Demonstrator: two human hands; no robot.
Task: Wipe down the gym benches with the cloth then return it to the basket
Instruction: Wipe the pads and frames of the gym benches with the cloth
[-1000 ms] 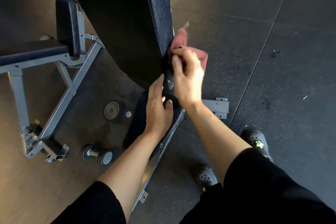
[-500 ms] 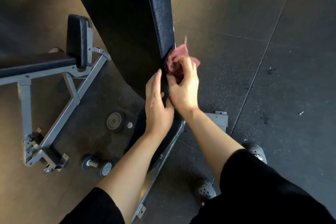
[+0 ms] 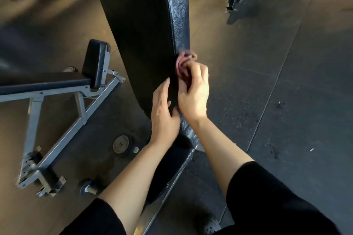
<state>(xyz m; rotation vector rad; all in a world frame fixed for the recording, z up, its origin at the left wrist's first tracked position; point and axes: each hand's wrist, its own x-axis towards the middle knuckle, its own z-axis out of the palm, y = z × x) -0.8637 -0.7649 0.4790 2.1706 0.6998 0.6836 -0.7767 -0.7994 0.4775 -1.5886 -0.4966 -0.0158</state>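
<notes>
Cloth [image 3: 182,65]: pink, bunched, pressed to the right edge of the upright black backrest pad [image 3: 145,30], just beyond the right hand's fingertips. Right hand [image 3: 194,91]: fingers curled, gripping the cloth. Left hand [image 3: 164,112]: fingers straight, laid flat on the pad's lower face, touching the right hand at the thumb. Seat pad [image 3: 172,170]: black, under both forearms. Second bench [image 3: 57,84]: grey frame, well to the left of the left hand. Weight plate [image 3: 121,144] and small dumbbell [image 3: 88,187]: on the floor [image 3: 286,101], left of the left forearm.
</notes>
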